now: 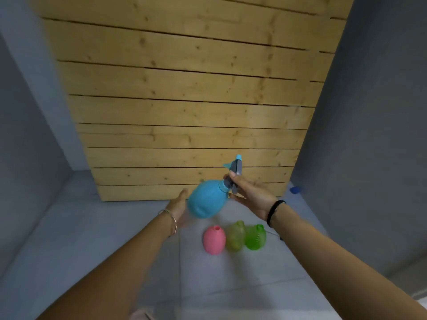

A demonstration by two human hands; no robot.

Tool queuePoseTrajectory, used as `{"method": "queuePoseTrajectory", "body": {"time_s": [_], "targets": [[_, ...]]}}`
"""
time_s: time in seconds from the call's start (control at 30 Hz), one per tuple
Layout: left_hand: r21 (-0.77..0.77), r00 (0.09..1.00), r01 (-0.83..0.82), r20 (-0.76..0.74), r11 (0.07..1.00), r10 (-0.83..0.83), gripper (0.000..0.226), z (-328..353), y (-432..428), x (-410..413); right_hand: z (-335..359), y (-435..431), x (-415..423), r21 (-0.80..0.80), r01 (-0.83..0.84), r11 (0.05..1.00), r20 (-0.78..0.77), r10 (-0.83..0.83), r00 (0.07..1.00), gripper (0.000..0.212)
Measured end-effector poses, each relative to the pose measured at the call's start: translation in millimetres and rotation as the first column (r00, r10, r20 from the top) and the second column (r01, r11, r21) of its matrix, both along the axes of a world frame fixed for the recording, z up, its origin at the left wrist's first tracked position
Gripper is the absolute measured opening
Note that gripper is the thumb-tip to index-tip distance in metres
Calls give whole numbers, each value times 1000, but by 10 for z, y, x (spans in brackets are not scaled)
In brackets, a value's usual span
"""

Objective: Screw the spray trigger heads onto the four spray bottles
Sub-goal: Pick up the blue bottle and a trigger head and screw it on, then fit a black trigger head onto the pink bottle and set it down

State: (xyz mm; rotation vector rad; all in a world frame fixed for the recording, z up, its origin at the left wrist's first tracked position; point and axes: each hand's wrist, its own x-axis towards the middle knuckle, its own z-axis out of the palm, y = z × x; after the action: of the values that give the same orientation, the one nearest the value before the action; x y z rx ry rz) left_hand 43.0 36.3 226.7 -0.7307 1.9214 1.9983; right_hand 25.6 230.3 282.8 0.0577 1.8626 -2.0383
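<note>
A blue spray bottle (pixel 206 199) is held tilted in the air, its grey and blue trigger head (pixel 235 168) on the neck. My right hand (pixel 250 195) grips the trigger head at the collar. My left hand (pixel 179 207) lies against the bottle's left side, fingers partly hidden behind it. Below on the grey floor stand a pink bottle (pixel 214 240), a yellow-green bottle (pixel 235 235) and a green bottle (pixel 255 236), all three with bare necks.
A wall of pale wooden planks (pixel 184 112) rises straight ahead. Grey walls close in on the left and right. A small blue object (pixel 295 189) lies at the foot of the right wall. The floor (pixel 115 239) is grey tile.
</note>
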Motion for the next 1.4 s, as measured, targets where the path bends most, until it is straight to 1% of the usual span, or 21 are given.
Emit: {"method": "queuePoseTrajectory", "body": {"time_s": [0.07,0.13,0.17,0.23,0.27,0.4,0.5,0.6,0.67,0.7,0.77,0.83,0.9,0.97,1.03,1.07,1.1,1.17,1.2,1.3,1.4], "targets": [[-117,994,71,88,991,-60,50,-225,-144,-52,-235,-105,-115,43,-2,999,31,1,1000,32],[-172,968,183,201,968,-148,64,-442,-246,-119,-542,-220,-215,93,-18,995,69,11,998,21],[-180,951,239,242,954,-192,68,-538,-284,-167,-735,-284,-270,113,-29,993,89,19,996,20],[-185,932,292,274,939,-236,71,-626,-302,-260,-1067,-389,-323,133,-28,991,131,11,991,26],[-182,929,305,273,935,-250,71,-671,-298,-308,-1232,-447,-344,142,-33,989,154,11,988,30],[-137,924,316,268,939,-272,68,-1037,-298,-452,-1851,-625,-398,127,-42,991,240,10,971,32],[-128,923,315,270,940,-273,64,-1417,-291,-463,-2203,-687,-426,161,-40,986,248,-2,969,34],[-154,923,344,239,926,-303,60,-1679,-276,-476,-2404,-711,-430,203,-66,977,235,17,972,41],[-106,928,329,223,938,-300,53,-1812,-267,-480,-2502,-718,-429,230,-91,969,265,28,964,44],[-60,932,310,214,949,-292,46,-1843,-260,-470,-2514,-719,-415,233,-100,967,267,35,963,44],[13,939,278,206,960,-275,33,-1901,-235,-480,-2581,-738,-440,231,-110,967,261,48,964,41],[22,942,271,200,962,-270,37,-1924,-232,-484,-2603,-770,-461,237,-130,963,266,64,962,34],[2,941,285,190,958,-281,38,-1936,-235,-473,-2591,-788,-468,239,-140,961,273,72,959,19],[-36,935,319,173,947,-309,45,-1973,-248,-465,-2541,-761,-488,255,-121,959,233,60,971,16],[-86,932,330,185,940,-311,58,-2013,-257,-443,-2475,-668,-534,212,-41,976,185,2,983,9],[-106,932,327,200,939,-302,63,-2027,-259,-428,-2459,-591,-571,218,-6,976,137,-24,990,10],[-120,932,324,211,938,-295,65,-2038,-258,-411,-2442,-496,-608,262,19,965,70,-38,997,16],[-130,932,323,216,938,-291,67,-2064,-255,-391,-2438,-317,-672,431,21,902,-63,7,998,25],[-124,930,327,219,937,-295,67,-2073,-247,-386,-2464,-239,-687,492,5,871,-85,42,995,28],[-111,919,348,237,931,-316,70,-2087,-206,-392,-2600,-88,-711,595,-49,802,-49,97,994,36],[-111,906,382,238,917,-349,65,-2091,-160,-406,-2697,-86,-712,614,-64,787,-22,97,995,39]]}}
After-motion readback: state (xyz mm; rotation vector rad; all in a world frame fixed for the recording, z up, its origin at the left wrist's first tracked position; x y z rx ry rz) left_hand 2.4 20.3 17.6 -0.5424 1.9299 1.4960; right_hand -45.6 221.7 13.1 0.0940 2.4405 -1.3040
